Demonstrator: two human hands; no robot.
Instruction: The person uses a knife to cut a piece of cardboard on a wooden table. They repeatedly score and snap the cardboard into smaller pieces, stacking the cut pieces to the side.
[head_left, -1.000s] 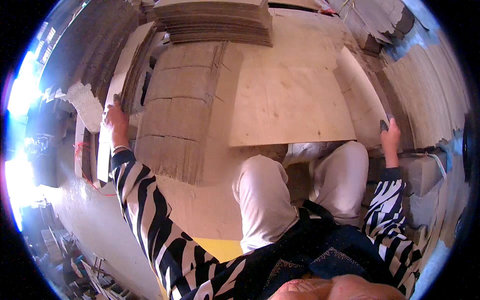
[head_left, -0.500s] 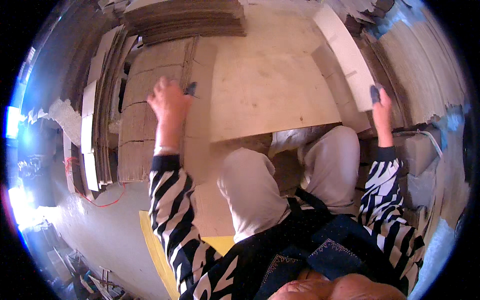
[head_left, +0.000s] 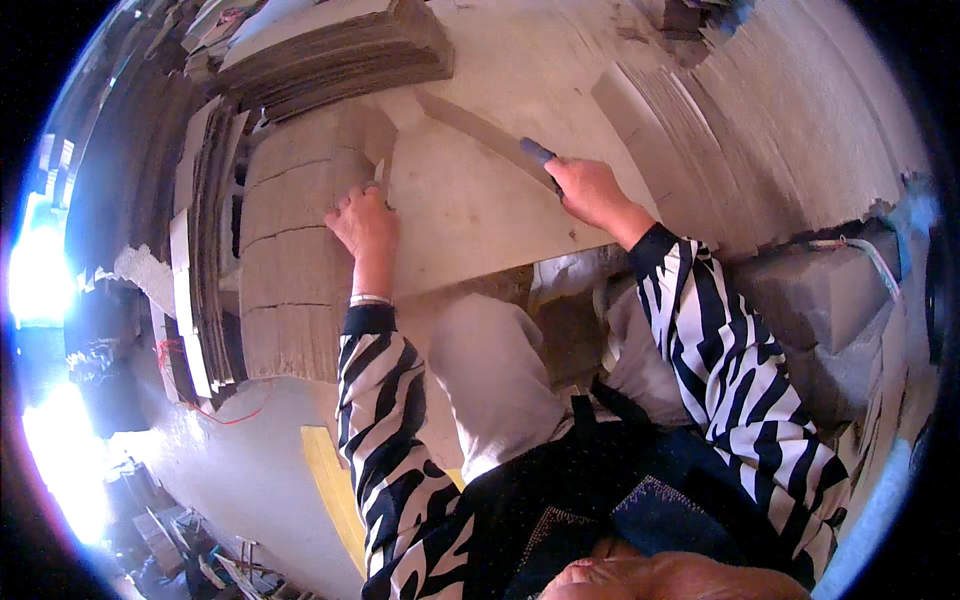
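My right hand, dark finger covers on it, is closed on a long thin cardboard strip, seen nearly edge-on above the pale wooden board. At the right edge of a stack of scored cardboard sheets, my left hand has its fingers bent and pressed together on a cardboard sheet. That sheet's far end curves up from the stack. How far the left fingers reach around its edge is hidden.
Another cardboard pile lies at the far left of the board. Leaning cardboard pieces line the right side. Upright sheets stand left of the stack. A pale cable hangs at the right.
My right hand has swung left from the right-hand pieces to over the board, bringing a cardboard strip. My left hand has moved slightly nearer and right, its fingers closing at the stack's edge.
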